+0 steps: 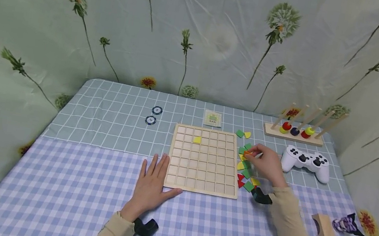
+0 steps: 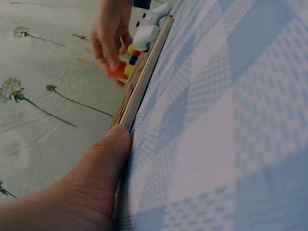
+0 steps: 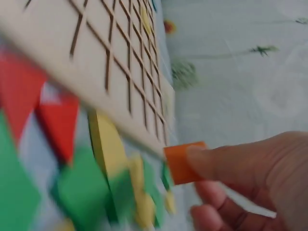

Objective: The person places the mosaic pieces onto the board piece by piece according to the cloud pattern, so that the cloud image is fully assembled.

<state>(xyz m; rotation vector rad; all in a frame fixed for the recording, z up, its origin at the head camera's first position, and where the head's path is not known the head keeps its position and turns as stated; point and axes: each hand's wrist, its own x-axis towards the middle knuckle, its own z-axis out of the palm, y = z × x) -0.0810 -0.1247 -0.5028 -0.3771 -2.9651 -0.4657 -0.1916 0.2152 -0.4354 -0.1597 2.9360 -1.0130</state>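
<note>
A wooden grid board [image 1: 208, 170] lies on the table, with one yellow tile [image 1: 197, 139] in a cell near its far edge. My left hand [image 1: 149, 188] lies with fingers spread at the board's near left corner, its thumb [image 2: 113, 144] against the near edge. Over the loose tiles at the board's right side, my right hand [image 1: 266, 164] pinches an orange square tile [image 3: 179, 163] between thumb and fingers. Below it are several green tiles [image 1: 248, 186], red tiles [image 1: 240, 183] and yellow tiles [image 1: 240, 166], some overlapping.
A patterned card [image 1: 213, 118] lies behind the board, and two poker chips [image 1: 150, 120] sit to its left. At the right are a white game controller [image 1: 306, 161], a peg stand with coloured beads [image 1: 293, 136], a wooden arch block [image 1: 323, 227] and a purple figure [image 1: 346, 224].
</note>
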